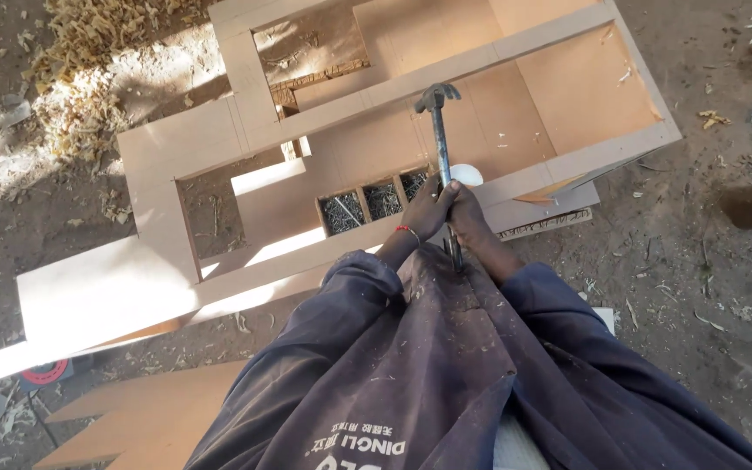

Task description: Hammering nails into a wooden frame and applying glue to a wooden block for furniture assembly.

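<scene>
Both my hands meet around the dark handle of a claw hammer (pixel 438 130) in front of my body. My left hand (pixel 428 211) grips the handle from the left, a red band on its wrist. From the right, my right hand (pixel 468 216) closes on the same handle. The hammer points away from me, its head (pixel 436 94) over a rail of a pale board cabinet frame (pixel 176 148) lying on the ground. A small wooden tray of nails (pixel 367 202) with three compartments sits just left of my hands.
A white round lid or cup (pixel 467 174) lies beside my right hand. Wood shavings (pixel 89 52) are heaped at the top left. Loose boards (pixel 150 409) lie at the lower left on the dirt ground (pixel 707 287). My dark blue work clothes (pixel 428 374) fill the bottom.
</scene>
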